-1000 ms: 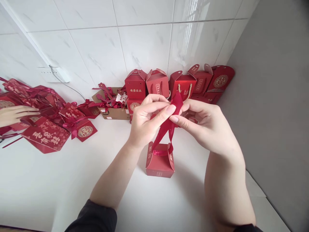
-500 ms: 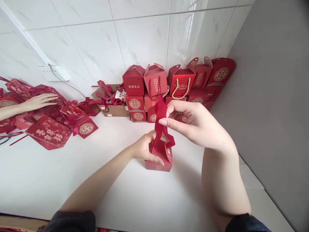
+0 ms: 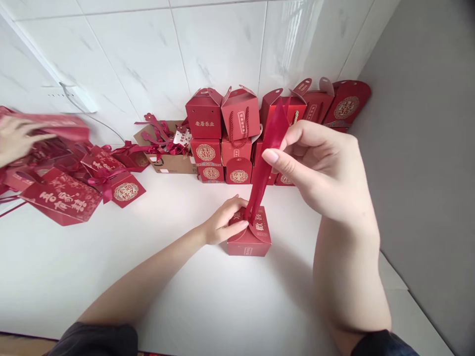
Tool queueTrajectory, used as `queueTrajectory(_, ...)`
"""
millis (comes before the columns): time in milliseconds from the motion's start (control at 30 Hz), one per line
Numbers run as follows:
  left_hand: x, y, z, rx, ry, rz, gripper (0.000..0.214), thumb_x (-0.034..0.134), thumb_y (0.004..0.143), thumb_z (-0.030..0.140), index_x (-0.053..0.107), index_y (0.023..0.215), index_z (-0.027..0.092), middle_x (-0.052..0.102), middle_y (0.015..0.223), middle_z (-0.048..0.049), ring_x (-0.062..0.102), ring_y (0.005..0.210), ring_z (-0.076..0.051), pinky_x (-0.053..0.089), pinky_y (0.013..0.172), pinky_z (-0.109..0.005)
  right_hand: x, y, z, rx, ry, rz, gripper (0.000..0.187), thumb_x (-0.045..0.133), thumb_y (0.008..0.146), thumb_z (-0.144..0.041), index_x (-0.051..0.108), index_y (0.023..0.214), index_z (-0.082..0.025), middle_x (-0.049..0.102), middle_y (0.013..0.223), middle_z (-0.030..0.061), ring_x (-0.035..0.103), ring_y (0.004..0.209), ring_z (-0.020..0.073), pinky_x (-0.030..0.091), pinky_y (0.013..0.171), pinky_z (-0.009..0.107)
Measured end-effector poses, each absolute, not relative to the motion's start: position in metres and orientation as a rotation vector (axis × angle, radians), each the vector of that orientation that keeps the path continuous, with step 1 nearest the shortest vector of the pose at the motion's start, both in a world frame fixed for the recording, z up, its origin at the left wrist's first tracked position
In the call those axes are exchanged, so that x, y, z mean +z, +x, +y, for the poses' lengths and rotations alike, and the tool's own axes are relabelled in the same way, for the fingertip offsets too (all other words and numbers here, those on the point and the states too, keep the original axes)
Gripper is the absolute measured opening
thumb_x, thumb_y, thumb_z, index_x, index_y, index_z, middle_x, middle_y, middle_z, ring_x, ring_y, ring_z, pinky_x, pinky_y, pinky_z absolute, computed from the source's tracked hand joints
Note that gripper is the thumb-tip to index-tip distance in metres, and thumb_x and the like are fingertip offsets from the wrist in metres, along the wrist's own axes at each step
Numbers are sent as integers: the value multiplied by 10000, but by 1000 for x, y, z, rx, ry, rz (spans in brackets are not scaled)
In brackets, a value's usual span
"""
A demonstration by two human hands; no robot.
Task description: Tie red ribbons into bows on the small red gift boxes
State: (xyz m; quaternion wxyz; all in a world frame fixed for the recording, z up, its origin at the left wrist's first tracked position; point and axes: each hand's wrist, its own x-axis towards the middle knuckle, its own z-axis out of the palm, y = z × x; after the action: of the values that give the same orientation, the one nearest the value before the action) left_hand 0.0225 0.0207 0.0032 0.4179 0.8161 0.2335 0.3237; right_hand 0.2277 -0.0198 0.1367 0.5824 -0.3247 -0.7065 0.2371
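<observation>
A small red gift box [image 3: 249, 242] with pale lettering stands on the white table, its curved top flaps folded inward. My left hand [image 3: 222, 223] grips its top from the left, thumb on the near side and fingers on the far side. A dark red ribbon [image 3: 261, 183] rises taut out of the middle of the lid. My right hand [image 3: 322, 165] pinches that ribbon between thumb and forefinger, up and to the right of the box. The ribbon's two ends stick up past the fingers.
Red boxes [image 3: 205, 121] are stacked along the tiled wall. A cardboard carton [image 3: 174, 165] holds ribbons and tags. At the left, another person's hand [image 3: 18, 138] is over a heap of red boxes [image 3: 69, 195]. A grey panel [image 3: 419, 173] borders the right side.
My right hand has moved up and right, pulling the slack ribbon straight. The box's flaps have come together at the top. The other person's hand now has a red box piece raised.
</observation>
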Motion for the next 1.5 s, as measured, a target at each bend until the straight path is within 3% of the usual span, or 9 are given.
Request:
queueTrajectory(233, 24, 24, 15, 736, 2272, 663, 461, 788, 701, 284, 614, 1122, 217, 669, 1154, -123, 582, 1154, -311, 310, 1116, -528, 133, 223, -10, 564, -797, -1651, 325, 695, 822, -519, 595, 729, -225, 582, 720, 13, 577, 639, 158, 457, 503, 300)
queueTrajectory(367, 21, 25, 14, 665, 1942, 551, 589, 789, 733, 276, 512, 1248, 214, 660, 1210, -159, 639, 1134, -289, 473, 991, -475, 133, 223, -10, 571, -788, -1651, 332, 691, 821, -528, 593, 722, -227, 596, 733, 18, 593, 675, 172, 462, 531, 312)
queueTrajectory(567, 25, 19, 23, 635, 2219, 711, 396, 838, 656, 352, 702, 991, 191, 675, 1103, -119, 619, 1063, -288, 490, 962, -442, 133, 222, -11, 567, -779, -1647, 329, 703, 808, -529, 601, 729, -227, 601, 737, 13, 594, 700, 175, 472, 562, 315)
queueTrajectory(733, 26, 10, 28, 553, 2123, 591, 193, 673, 829, 260, 740, 991, 180, 677, 1069, -109, 642, 941, -207, 541, 798, -324, 131, 223, -8, 600, -696, -1638, 342, 691, 815, -536, 597, 736, -217, 566, 702, 6, 541, 623, 141, 435, 510, 287)
queueTrajectory(1000, 16, 16, 33, 522, 2104, 414, 160, 673, 850, 212, 789, 956, 241, 744, 1110, -74, 528, 1248, -255, 357, 1117, -454, 130, 222, -7, 631, -593, -1679, 311, 691, 837, -486, 603, 752, -200, 598, 757, 19, 561, 658, 145, 468, 548, 292)
queueTrajectory(1133, 8, 19, 34, 487, 1938, 381, 166, 693, 840, 235, 792, 973, 237, 757, 1059, -86, 534, 1254, -265, 398, 1089, -453, 131, 222, -9, 602, -600, -1687, 292, 689, 848, -457, 594, 752, -199, 596, 741, 10, 567, 654, 141, 473, 543, 285)
queueTrajectory(1367, 1, 27, 32, 581, 1787, 444, 128, 825, 706, 250, 811, 831, 228, 776, 881, -87, 548, 1225, -275, 425, 1073, -429, 130, 224, -9, 591, -621, -1679, 273, 660, 883, -413, 564, 748, -195, 546, 703, -9, 583, 657, 131, 505, 554, 268)
queueTrajectory(1500, 2, 29, 31, 568, 1742, 497, 130, 833, 696, 240, 811, 824, 227, 766, 930, -91, 538, 1253, -261, 434, 1071, -389, 129, 225, -9, 606, -647, -1677, 274, 648, 888, -429, 560, 773, -196, 522, 692, -14, 584, 646, 126, 497, 558, 262)
